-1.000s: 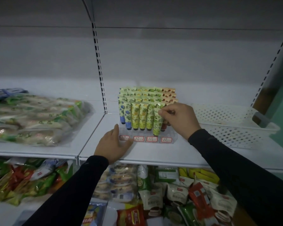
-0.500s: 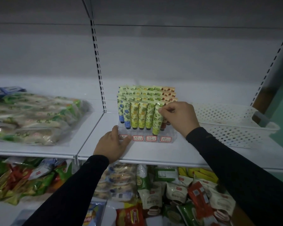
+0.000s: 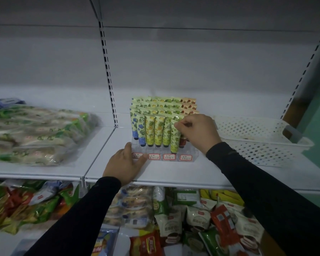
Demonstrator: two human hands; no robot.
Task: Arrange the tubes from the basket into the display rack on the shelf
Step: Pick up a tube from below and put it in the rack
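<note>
Against the picture from a second ago, little has changed; the right hand (image 3: 198, 133) keeps its pinch on the crimped top of the green lime-printed tube (image 3: 175, 139), which now stands a shade more upright at the front of the clear acrylic display rack (image 3: 190, 154), its cap end down in the row just behind the red-bordered price labels (image 3: 169, 156); the left hand (image 3: 125, 163) has stayed flat on the white metal shelf (image 3: 174, 172), fingers straight, thumb and fingertips touching the rack's front left corner and partly covering the leftmost label.

The rack is filled in stepped rows; blue-flowered tubes (image 3: 139, 132) stand at the left, yellow pineapple-printed tubes (image 3: 153, 132) in the middle, more green ones beside the held tube, and orange-red tubes (image 3: 189, 105) at the back right; the right hand hides the front right slots, so what stands there cannot be told.

Just right of the rack sits the white perforated plastic basket (image 3: 266, 152); its inside shows only a small dark spot too small to make out.

Well to the left, on the neighbouring shelf board, lies a pile of clear-wrapped snack packs (image 3: 35, 133); below the shelf, mixed packets in red, green and white (image 3: 201, 222) crowd the lower tier; black sleeves cover both forearms.
</note>
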